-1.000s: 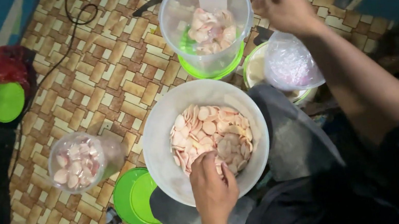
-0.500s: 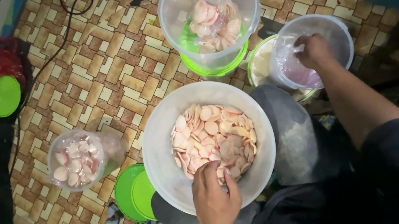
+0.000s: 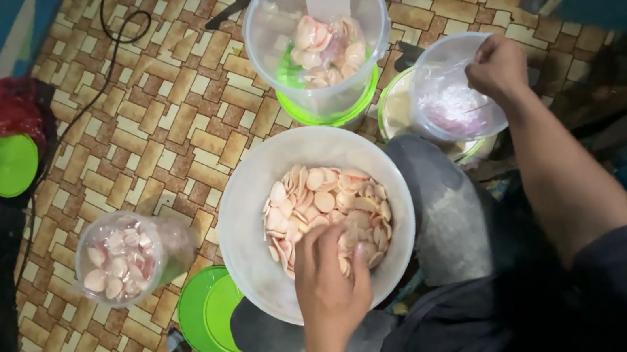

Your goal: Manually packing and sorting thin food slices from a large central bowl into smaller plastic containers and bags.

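Observation:
A large white bucket (image 3: 242,219) sits in front of me, its bottom covered with pink and cream round crackers (image 3: 325,199). My left hand (image 3: 329,276) reaches into it, palm down, with the fingers curled onto the crackers. My right hand (image 3: 498,67) grips the far rim of a clear plastic jar (image 3: 449,91) lined with a crinkled plastic bag, at the right. Whether the left hand has crackers in its grasp is hidden.
A bigger clear jar (image 3: 318,36) with some crackers stands on a green lid at the top. A small jar of crackers (image 3: 121,258) sits at the left, two green lids (image 3: 210,309) near it, another green lid (image 3: 11,164) and a red bag (image 3: 8,108) far left. A black cable (image 3: 86,102) crosses the patterned floor.
My right hand came down from the air onto the bag-lined jar and now holds its rim. My left hand pushed deeper onto the crackers in the bucket.

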